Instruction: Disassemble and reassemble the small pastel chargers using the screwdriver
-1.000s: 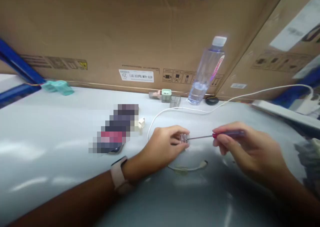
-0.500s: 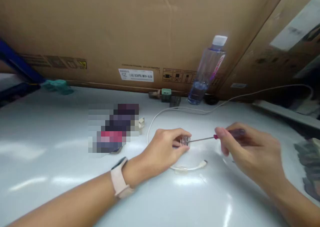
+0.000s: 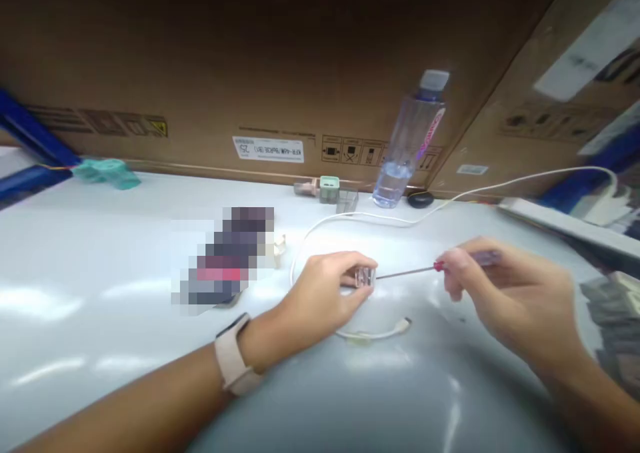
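Observation:
My left hand (image 3: 323, 288) rests on the white table top (image 3: 90, 260), with its fingers pinched on a small clear plastic part (image 3: 365, 277). A pink-beige watch band (image 3: 233, 363) circles that wrist. My right hand (image 3: 507, 293) grips a slim screwdriver (image 3: 407, 272) with a red and purple handle. Its thin metal shaft points left, and the tip meets the clear part at its right side. Fingers partly cover the handle. A white cable (image 3: 373, 335) curves on the table just below my left hand, ending in a small connector.
A water bottle (image 3: 403, 150), a mint-and-white charger (image 3: 329, 190) and a small clear box (image 3: 347, 202) stand along the back, against cardboard cartons (image 3: 200, 53). A pixelated object (image 3: 225, 256) lies left of my hands. A power strip (image 3: 560, 223) sits at the right.
The screwdriver's red collar and my right hand have shifted a little to the right. My left hand and the clear part stay nearly still.

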A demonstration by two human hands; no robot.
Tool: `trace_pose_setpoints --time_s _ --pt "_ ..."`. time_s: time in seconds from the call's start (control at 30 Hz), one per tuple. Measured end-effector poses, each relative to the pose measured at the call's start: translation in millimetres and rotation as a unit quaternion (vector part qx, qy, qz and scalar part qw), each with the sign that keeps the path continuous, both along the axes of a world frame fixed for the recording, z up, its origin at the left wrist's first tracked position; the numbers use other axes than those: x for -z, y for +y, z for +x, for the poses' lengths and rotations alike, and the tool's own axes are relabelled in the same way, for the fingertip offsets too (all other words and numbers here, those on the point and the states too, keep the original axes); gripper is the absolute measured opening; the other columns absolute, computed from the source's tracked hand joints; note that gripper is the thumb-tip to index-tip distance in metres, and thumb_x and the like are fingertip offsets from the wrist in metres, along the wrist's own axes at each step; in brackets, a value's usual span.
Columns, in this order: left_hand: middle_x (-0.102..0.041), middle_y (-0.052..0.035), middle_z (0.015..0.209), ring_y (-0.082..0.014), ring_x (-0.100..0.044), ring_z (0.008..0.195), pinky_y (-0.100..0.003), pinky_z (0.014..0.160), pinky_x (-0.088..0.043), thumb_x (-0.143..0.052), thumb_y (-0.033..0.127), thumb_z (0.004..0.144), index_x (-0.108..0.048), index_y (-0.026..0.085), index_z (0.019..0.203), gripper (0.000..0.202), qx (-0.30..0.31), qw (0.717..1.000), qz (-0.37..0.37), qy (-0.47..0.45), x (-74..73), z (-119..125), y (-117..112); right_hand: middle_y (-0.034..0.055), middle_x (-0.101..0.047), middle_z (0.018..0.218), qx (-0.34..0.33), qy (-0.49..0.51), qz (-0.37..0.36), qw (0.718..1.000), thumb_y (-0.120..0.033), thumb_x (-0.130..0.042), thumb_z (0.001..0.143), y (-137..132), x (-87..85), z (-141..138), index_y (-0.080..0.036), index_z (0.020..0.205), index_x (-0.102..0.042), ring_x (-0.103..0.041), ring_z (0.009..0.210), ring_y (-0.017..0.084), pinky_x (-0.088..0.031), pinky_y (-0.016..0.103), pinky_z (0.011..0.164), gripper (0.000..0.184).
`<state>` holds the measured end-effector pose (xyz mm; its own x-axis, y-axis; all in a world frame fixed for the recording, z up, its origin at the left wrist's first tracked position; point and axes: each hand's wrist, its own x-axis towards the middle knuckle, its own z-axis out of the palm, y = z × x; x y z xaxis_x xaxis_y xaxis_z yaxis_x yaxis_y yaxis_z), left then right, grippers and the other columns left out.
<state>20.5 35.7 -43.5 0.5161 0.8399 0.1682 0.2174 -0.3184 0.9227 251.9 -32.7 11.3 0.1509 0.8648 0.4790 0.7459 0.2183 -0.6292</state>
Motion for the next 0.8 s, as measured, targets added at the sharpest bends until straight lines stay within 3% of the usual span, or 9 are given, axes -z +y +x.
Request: trace_pose_setpoints --time_s 0.1,0.27,0.37,0.57,0.8 --pt "-0.083 -0.0079 0.114 -0.0198 -0.082 0.094 -0.030 0.091 -0.069 -0.075 0.012 0.086 -0.081 0.017 0.114 0.029 -0.003 1.000 0.006 0.000 0.9 0 1 -0.0013 -0.065 0.055 0.000 0.033 -0.001 0.999 -0.052 -0.068 0.102 -2 -4.3 11 -0.027 0.069 -0.070 -0.062 0.054 0.018 -0.047 0.033 0.058 0.041" --pt "-0.083 -0.0075 0.110 -0.0192 -0.081 0.090 -0.029 0.089 -0.069 -0.075 0.012 0.085 -0.080 0.017 0.113 0.029 -0.003 1.000 0.011 0.004 -0.1 1 1 -0.0017 -0.064 0.053 -0.170 -0.027 -0.046 0.984 -0.046 -0.067 0.102 -1 -8.1 18 -0.025 0.062 -0.066 -0.059 0.048 0.015 -0.044 0.030 0.050 0.044" --pt "-0.083 -0.0079 0.112 -0.0192 -0.081 0.091 -0.029 0.089 -0.069 -0.076 0.014 0.086 -0.080 0.017 0.114 0.029 -0.002 1.000 0.014 0.006 -0.9 1 0 -0.0020 -0.066 0.057 -0.202 -0.069 -0.081 0.974 -0.042 -0.065 0.103 0 -6.3 14 -0.024 0.066 -0.066 -0.059 0.051 0.013 -0.045 0.027 0.055 0.041" --pt "-0.082 -0.0076 0.114 -0.0185 -0.081 0.091 -0.029 0.088 -0.068 -0.075 0.013 0.086 -0.080 0.017 0.114 0.029 0.002 1.000 0.012 0.003 0.1 0 0 -0.0023 -0.067 0.059 -0.201 -0.087 -0.095 0.971 -0.040 -0.064 0.104 0 -4.7 13 -0.023 0.069 -0.067 -0.061 0.053 0.013 -0.045 0.027 0.057 0.039" --pt "-0.082 -0.0092 0.115 -0.0184 -0.080 0.088 -0.029 0.086 -0.069 -0.075 0.015 0.087 -0.079 0.016 0.118 0.032 0.006 1.000 0.006 0.006 -2.5 -1 -1 -0.0018 -0.063 0.054 -0.114 0.036 -0.090 0.989 -0.049 -0.070 0.099 -4 -11.0 10 -0.026 0.059 -0.065 -0.059 0.053 0.016 -0.045 0.031 0.057 0.046"
